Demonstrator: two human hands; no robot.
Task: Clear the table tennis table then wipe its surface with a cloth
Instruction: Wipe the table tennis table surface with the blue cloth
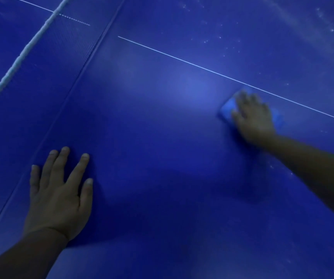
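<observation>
Head view looks down on a blue table tennis table (162, 137), with the net (21, 57) running diagonally across the upper left of the frame and a thin white centre line (182, 60) slanting from the upper middle toward the right edge. No bats, balls or other loose items show on the visible surface, so the clearing part looks done and the wiping is under way. The right hand (254, 115), blurred at the right of the frame just below the line, lies on a blue cloth (227, 108) with its fingers spread flat, pressing the cloth to the table rather than curling around it. The left hand (61, 190), at the lower left, rests palm down with fingers straight and apart, holding nothing, apparently as a brace. The middle of the frame looks smooth and free of marks, while pale specks and streaks (212, 39) remain beyond the line at the upper right, and a few along the right edge below the forearm; those areas, by my reading, have yet to be wiped. No brand, label or readable writing is visible anywhere.
</observation>
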